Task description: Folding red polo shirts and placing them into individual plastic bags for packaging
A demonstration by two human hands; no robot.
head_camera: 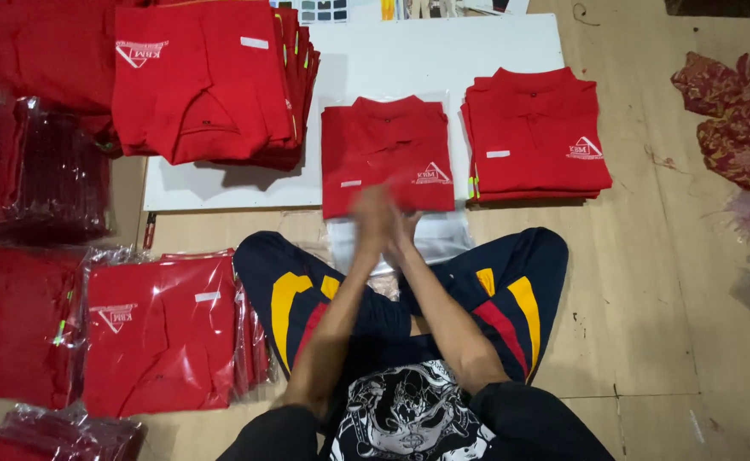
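Folded red polo shirt (387, 154), soft knit half-sleeved in a glossy clear plastic bag (443, 241), lies flat before you; your blurred left hand (373, 220) and right hand (403, 229) meet, grip unreadable.

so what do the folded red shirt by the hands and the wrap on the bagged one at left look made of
Folded red shirt: looks like matte knit fabric, soft creases, no glare. Bagged shirt: wrap seems thin clear glossy plastic film, with white glare streaks and wrinkles.
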